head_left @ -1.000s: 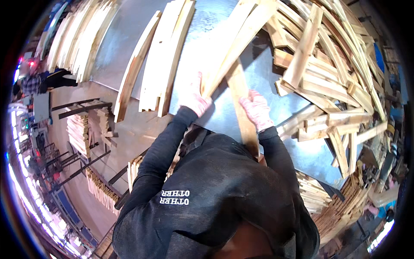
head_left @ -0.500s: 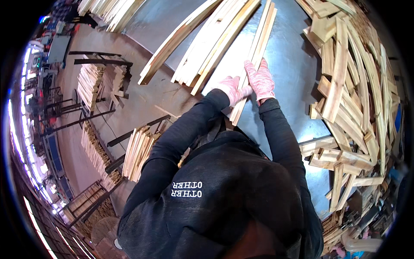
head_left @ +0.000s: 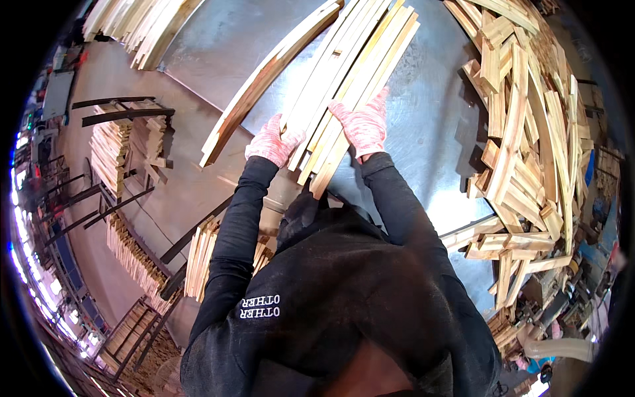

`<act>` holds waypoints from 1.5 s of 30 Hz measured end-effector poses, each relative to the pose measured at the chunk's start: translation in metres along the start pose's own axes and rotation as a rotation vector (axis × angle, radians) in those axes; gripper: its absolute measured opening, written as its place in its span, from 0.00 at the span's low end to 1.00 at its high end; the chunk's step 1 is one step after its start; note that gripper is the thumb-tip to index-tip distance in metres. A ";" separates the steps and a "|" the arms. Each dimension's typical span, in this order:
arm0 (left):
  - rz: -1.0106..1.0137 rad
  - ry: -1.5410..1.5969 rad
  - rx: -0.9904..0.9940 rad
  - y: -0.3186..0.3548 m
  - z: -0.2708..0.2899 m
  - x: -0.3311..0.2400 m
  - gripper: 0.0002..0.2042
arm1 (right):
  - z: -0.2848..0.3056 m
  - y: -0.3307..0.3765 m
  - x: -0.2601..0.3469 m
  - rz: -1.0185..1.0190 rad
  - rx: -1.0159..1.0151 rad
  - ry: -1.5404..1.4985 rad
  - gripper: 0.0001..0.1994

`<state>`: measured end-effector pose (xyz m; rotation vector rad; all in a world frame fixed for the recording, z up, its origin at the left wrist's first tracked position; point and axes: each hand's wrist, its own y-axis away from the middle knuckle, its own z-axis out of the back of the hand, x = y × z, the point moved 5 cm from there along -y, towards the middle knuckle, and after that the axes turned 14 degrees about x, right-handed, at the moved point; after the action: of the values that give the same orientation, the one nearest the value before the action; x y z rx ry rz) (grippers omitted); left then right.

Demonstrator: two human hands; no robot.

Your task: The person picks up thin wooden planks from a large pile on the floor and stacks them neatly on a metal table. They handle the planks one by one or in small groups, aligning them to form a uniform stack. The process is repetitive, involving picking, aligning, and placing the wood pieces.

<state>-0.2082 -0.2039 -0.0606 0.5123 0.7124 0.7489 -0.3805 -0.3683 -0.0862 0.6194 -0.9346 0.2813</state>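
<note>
A bundle of long, pale wooden strips lies side by side on the metal table, slanting from near me toward the far right. My left hand, in a pink-white knitted glove, grips the bundle's left edge near its close end. On the opposite edge, my right hand, gloved alike, has its thumb over the top strips and its fingers along the outer side. The bundle is squeezed between both hands. Its near ends are uneven, the right-hand strip reaching closest to me. To the left, apart, lies another thick wooden piece.
A jumbled heap of wooden pieces covers the table's right side. More strips lie at the far left. Beyond the left edge, metal racks hold stacked wood, with another stack close to my left arm.
The loose strips on the right now lie against the bundle. My left hand has moved left to the bundle's left edge; my right hand has shifted left with the strips.
</note>
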 end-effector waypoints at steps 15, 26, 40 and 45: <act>-0.539 -0.257 -0.229 -0.006 -0.057 -0.127 0.22 | 0.048 0.033 -0.011 -0.096 -0.180 -0.286 0.55; 0.018 -0.174 -0.226 -0.056 -0.078 -0.155 0.28 | 0.106 0.055 -0.105 0.033 -0.089 -0.542 0.50; 0.031 -0.228 -0.698 0.033 0.194 0.020 0.30 | 0.097 0.054 -0.099 -0.054 -0.121 -0.440 0.51; 0.044 -0.533 -0.451 -0.077 0.207 0.083 0.23 | 0.067 0.035 -0.057 -0.152 -0.132 -0.288 0.53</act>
<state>0.0208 -0.2243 -0.0076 0.2912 0.0291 0.7434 -0.4750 -0.3791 -0.0901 0.6152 -1.1659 -0.0072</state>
